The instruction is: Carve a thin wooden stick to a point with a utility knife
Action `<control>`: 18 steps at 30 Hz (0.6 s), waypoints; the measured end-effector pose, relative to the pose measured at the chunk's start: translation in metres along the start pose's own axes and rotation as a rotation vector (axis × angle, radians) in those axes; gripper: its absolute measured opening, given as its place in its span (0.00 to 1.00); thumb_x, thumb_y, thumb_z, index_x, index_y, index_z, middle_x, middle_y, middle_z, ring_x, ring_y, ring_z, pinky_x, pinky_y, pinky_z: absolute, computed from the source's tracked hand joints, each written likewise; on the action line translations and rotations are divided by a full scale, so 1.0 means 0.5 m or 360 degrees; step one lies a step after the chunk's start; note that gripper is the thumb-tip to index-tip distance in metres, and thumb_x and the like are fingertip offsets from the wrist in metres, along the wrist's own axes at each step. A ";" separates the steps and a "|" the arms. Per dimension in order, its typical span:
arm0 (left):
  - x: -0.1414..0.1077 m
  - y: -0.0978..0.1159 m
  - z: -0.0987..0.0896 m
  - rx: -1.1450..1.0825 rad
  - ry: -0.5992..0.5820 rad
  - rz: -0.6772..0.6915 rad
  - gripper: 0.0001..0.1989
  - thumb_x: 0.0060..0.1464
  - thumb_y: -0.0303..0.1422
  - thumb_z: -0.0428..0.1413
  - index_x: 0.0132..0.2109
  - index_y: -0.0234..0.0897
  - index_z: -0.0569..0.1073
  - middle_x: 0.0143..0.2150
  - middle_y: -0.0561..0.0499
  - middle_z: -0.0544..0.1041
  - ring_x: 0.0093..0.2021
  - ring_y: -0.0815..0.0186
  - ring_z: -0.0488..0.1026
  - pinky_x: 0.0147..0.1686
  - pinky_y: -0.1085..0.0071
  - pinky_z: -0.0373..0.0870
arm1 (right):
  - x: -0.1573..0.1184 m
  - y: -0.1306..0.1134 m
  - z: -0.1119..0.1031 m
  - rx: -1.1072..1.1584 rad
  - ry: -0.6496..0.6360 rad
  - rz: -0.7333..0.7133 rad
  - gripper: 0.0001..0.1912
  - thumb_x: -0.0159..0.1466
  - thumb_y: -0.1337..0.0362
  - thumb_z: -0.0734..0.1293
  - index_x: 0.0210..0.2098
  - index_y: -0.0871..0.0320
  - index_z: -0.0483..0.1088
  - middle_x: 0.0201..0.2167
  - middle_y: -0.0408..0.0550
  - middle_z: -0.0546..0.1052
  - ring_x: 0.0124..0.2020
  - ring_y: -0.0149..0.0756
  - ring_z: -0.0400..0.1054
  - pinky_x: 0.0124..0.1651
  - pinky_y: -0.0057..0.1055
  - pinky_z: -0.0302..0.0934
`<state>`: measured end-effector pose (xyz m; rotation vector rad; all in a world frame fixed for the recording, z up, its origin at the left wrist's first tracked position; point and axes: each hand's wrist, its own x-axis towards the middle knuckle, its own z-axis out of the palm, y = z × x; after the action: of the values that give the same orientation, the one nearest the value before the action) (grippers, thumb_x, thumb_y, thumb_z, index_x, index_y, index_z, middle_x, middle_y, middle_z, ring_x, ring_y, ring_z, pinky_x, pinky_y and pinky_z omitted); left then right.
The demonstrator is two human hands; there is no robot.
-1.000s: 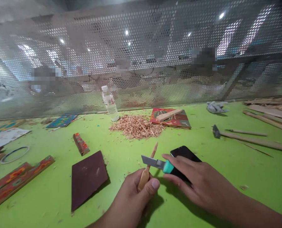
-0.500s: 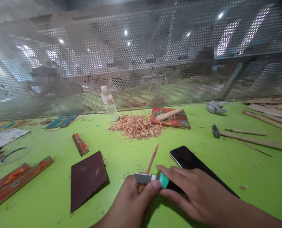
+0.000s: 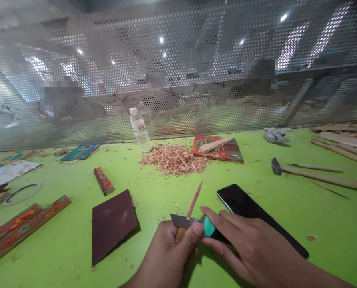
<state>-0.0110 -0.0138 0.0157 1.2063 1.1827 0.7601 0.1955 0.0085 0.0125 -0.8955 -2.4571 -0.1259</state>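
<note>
My left hand (image 3: 174,250) is closed around a whittled wooden stick (image 3: 194,199), whose tapered tip points up and away from me. My right hand (image 3: 247,240) grips a utility knife (image 3: 209,227) with a black and turquoise handle. The knife's flat blade (image 3: 180,220) lies across the stick, and my left thumb presses near the base of the blade. The lower end of the stick is hidden by my left hand. Beside my right hand a black phone (image 3: 240,200) lies on the green table (image 3: 160,196).
Wood shavings (image 3: 175,160) are heaped beyond my hands, by a water bottle (image 3: 141,132) and a painted board (image 3: 237,150). Dark sandpaper (image 3: 114,226) and painted wood strips (image 3: 25,228) lie left. A hammer (image 3: 276,166) lies right. A perforated metal screen (image 3: 178,96) stands behind.
The blade has tilted slightly against the stick, its face now darker. Both hands keep their grips. The whole view has shifted a little.
</note>
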 end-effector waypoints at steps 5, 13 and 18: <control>0.001 -0.006 -0.002 -0.0033 0.0012 0.0023 0.33 0.57 0.65 0.55 0.25 0.40 0.64 0.20 0.61 0.57 0.22 0.72 0.51 0.23 0.70 0.46 | 0.007 0.003 -0.013 -0.0076 0.0103 -0.0017 0.23 0.81 0.53 0.53 0.62 0.64 0.66 0.35 0.49 0.82 0.31 0.38 0.80 0.30 0.34 0.70; 0.002 -0.017 -0.008 -0.0082 -0.0009 0.0181 0.28 0.61 0.59 0.57 0.31 0.40 0.63 0.28 0.59 0.57 0.30 0.69 0.52 0.30 0.71 0.53 | 0.006 0.033 -0.026 -0.0021 0.0089 0.0151 0.24 0.80 0.53 0.54 0.63 0.62 0.67 0.36 0.51 0.83 0.29 0.39 0.80 0.29 0.32 0.71; 0.003 -0.016 -0.006 -0.0188 -0.0103 0.0225 0.25 0.62 0.57 0.59 0.37 0.37 0.69 0.31 0.58 0.60 0.33 0.68 0.54 0.35 0.70 0.56 | 0.003 0.035 -0.012 0.0176 -0.0219 0.0085 0.27 0.80 0.51 0.53 0.62 0.64 0.71 0.44 0.58 0.85 0.35 0.44 0.82 0.37 0.38 0.77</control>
<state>-0.0143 -0.0134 0.0077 1.2160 0.9939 0.8777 0.2080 0.0217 0.0169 -0.9485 -2.5354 0.0922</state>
